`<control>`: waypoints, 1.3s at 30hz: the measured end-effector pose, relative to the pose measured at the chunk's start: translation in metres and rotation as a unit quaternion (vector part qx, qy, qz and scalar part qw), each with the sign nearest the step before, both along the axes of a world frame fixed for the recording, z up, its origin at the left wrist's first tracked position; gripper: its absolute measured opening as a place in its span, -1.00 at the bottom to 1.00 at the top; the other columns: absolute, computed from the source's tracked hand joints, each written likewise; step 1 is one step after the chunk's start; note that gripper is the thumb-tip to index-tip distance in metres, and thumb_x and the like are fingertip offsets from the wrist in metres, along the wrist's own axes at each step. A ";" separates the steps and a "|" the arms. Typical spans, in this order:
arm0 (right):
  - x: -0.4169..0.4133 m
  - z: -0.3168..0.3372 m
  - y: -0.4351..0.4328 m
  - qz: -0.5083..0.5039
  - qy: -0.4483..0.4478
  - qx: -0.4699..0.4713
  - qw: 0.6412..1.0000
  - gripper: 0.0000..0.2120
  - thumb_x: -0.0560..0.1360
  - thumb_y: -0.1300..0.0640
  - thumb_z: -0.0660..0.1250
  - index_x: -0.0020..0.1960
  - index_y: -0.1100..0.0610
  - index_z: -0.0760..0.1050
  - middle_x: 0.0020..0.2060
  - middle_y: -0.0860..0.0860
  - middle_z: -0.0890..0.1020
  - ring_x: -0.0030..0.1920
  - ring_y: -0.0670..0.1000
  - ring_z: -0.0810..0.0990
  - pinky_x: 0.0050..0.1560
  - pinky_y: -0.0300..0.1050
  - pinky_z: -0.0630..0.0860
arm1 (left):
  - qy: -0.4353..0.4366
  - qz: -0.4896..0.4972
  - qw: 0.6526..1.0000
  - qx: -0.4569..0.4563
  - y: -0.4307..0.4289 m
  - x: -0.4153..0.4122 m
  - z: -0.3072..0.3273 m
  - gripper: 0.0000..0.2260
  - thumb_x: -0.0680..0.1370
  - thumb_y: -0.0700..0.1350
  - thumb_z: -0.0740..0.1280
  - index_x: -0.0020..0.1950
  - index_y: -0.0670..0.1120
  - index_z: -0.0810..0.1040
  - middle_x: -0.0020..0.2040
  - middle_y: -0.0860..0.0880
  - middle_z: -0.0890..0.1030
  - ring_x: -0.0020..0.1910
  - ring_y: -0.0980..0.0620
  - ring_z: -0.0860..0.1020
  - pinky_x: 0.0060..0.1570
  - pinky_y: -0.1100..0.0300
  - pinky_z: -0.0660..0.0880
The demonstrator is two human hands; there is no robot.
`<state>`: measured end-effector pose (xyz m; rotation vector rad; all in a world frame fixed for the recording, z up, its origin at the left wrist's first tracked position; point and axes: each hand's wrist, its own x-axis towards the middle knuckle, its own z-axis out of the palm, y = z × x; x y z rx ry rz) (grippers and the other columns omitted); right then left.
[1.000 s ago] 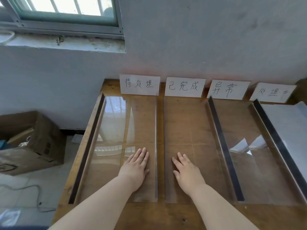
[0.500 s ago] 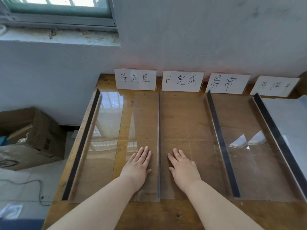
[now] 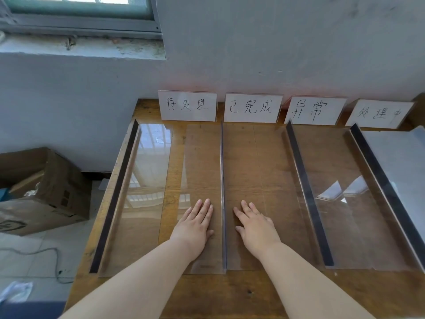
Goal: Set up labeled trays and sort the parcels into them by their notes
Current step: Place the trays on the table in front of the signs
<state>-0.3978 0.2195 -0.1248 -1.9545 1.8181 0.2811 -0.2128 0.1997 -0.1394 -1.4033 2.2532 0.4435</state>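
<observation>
While flat, empty left hand [image 3: 195, 223] and right hand [image 3: 255, 223] are pressing clear plastic trays [image 3: 259, 162], setup is seemingly ending; parcels next.

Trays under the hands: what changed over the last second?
The left hand slid the leftmost tray rightward, closing the gap to the second tray under the right hand; their edges now meet. Both hands stay flat; labels and other trays unchanged.

Open brown cardboard box [image 3: 43, 192] on the floor left of the brown wooden table [image 3: 230, 295]; thin grey cable [image 3: 27, 252] nearer; green-framed window [image 3: 80, 10] above-left.
</observation>
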 end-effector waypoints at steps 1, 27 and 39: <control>-0.001 0.001 -0.001 0.001 -0.002 0.004 1.000 -0.48 0.64 -0.01 0.06 0.56 -0.07 -0.01 0.56 -0.05 -0.08 0.55 0.00 -0.10 0.46 -0.01 0.09 | 0.003 0.000 1.000 -0.002 0.000 0.001 0.000 -0.44 0.67 0.11 -0.10 0.52 -0.06 -0.33 0.52 0.01 -0.36 0.50 0.02 -0.34 0.52 0.05 -0.20; 0.108 0.038 -0.037 0.038 -0.064 -0.109 0.991 -0.51 0.66 0.07 -0.02 0.56 0.11 -0.01 0.56 0.00 -0.05 0.55 -0.03 -0.11 0.50 -0.15 -0.10 | 0.009 0.139 0.978 -0.153 -0.024 0.161 0.039 -0.40 0.63 -0.16 0.03 0.54 -0.05 -0.28 0.54 0.00 -0.31 0.52 0.01 -0.31 0.47 0.08 -0.23; 0.124 0.004 -0.019 -0.009 0.006 0.052 0.999 -0.40 0.64 -0.05 0.08 0.56 -0.04 -0.14 0.55 0.01 -0.20 0.54 0.06 -0.19 0.51 0.05 -0.09 | 0.140 0.146 0.979 -0.037 -0.003 0.185 0.019 -0.48 0.65 -0.07 0.07 0.58 -0.08 -0.01 0.57 0.05 -0.23 0.54 -0.01 -0.24 0.47 0.18 -0.05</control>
